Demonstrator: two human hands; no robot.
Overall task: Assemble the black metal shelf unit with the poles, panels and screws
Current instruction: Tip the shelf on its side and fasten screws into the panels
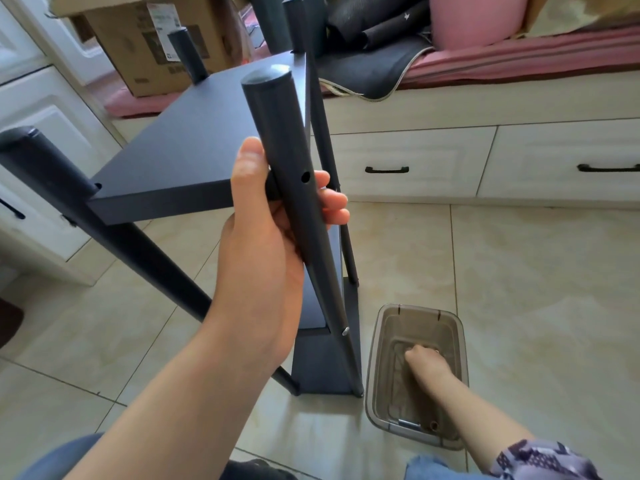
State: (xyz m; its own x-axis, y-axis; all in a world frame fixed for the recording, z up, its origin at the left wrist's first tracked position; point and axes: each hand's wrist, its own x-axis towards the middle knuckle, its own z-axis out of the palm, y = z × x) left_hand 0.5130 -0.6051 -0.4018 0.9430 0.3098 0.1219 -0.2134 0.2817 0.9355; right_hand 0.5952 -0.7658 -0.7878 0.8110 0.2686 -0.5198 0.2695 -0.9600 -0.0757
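The black shelf unit stands on the tiled floor, with a top panel and lower panels between several black poles. My left hand grips the near right pole just beside the top panel's corner, below an empty screw hole. A silver screw sits lower on that pole. My right hand reaches down into a clear plastic box on the floor, fingers curled at its bottom; what they hold is hidden.
A white drawer bench with black handles runs along the back, topped by a pink cushion, dark fabric and a pink tub. A cardboard box sits at the back left. White cabinets line the left side.
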